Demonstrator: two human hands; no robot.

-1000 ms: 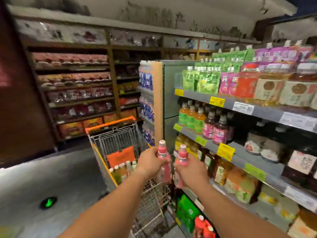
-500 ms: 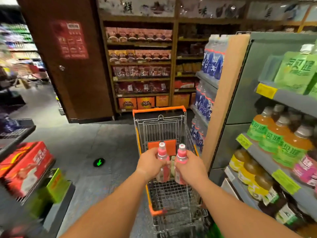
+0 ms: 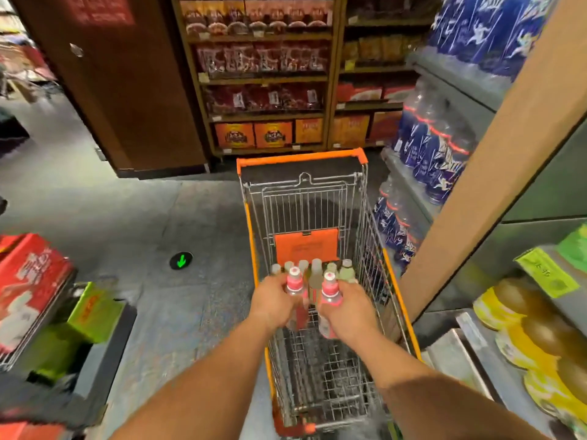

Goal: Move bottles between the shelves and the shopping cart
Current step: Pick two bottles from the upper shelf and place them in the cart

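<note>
We are holding two pink-capped bottles just below the centre of the frame, above the wire basket of the shopping cart [image 3: 371, 236]. Our left hand [image 3: 273, 301] is gripping the left pink-capped bottle [image 3: 293, 284], fingers curled round its body so only the cap and neck are showing clearly; the lower part is blurring behind the hand. Our right hand [image 3: 352, 309] is wrapping the right pink-capped bottle [image 3: 330, 292] the same way, thumb and fingers closed round it, its base poking out under the palm. The two bottles are standing near each other, upright or nearly so; we cannot tell whether they are touching.

Just beyond them, a cluster of pale-capped bottles [image 3: 317, 269] is standing in the basket against the orange seat flap [image 3: 306, 246]; the hands are covering their lower halves, so their count is hard to make out.

At the right edge, yellow-labelled drink bottles [image 3: 521, 331] are lying cut off by the frame on a grey shelf [image 3: 476, 350]. Blue-labelled water bottles [image 3: 435, 154] are filling the shelves in the upper right. Wooden shelving [image 3: 263, 79] with red packets is standing at top centre, the print too blurred to read. Red cartons [image 3: 28, 281] are sitting at the left edge, and a green arrow marker [image 3: 181, 261] is glowing on the floor.
</note>
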